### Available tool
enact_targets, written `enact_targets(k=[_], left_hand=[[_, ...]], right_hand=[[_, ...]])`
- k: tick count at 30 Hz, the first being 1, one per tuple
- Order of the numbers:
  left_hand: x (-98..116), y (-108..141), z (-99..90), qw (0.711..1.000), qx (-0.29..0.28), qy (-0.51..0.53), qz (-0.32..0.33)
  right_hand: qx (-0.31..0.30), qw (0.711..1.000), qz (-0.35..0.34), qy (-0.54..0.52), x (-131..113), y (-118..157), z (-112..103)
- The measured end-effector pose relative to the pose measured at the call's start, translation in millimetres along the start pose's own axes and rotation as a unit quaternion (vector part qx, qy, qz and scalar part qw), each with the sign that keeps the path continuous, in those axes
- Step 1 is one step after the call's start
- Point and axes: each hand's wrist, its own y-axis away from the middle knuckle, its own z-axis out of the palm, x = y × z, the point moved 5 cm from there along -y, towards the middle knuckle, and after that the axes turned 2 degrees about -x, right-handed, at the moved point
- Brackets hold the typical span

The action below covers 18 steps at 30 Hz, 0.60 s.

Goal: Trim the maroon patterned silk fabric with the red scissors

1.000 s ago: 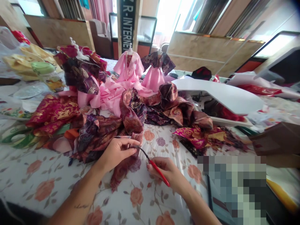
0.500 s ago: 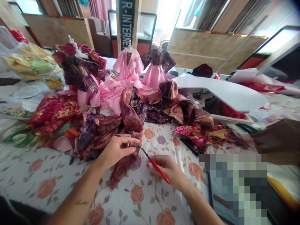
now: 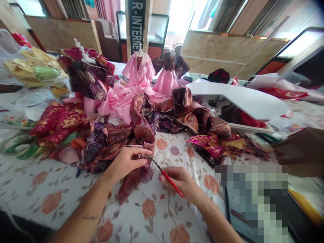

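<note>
My left hand (image 3: 129, 162) pinches the edge of a rust and purple brocade fabric (image 3: 142, 126), thumb and fingers together. A narrow end of this cloth hangs below the fingers onto the table. In my right hand (image 3: 178, 182) is a slim red-handled tool (image 3: 172, 183) with a thin, dark, curved tip; its exact kind is unclear. The tip meets the fabric at my left fingertips, where the contact is too small to make out. More brocade lies bunched beyond both hands, joined to a dark purple patterned piece (image 3: 97, 141) on the left.
Small dress forms wear a pink gown (image 3: 138, 69) and a purple-topped dress (image 3: 167, 76) at the back. A white box (image 3: 253, 128) sits right of the fabric, near magenta scraps (image 3: 210, 143). Green tape rolls (image 3: 19, 146) lie left. A floral cloth (image 3: 149, 211) covers the table.
</note>
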Motion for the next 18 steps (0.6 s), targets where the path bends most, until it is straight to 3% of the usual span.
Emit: enact_targets(k=[18], left_hand=[[-4.6, 0.5, -0.1, 0.998, -0.027, 0.028, -0.039]], right_hand=[[0.012, 1.000, 0.007, 0.006, 0.2, 0.3, -0.1]])
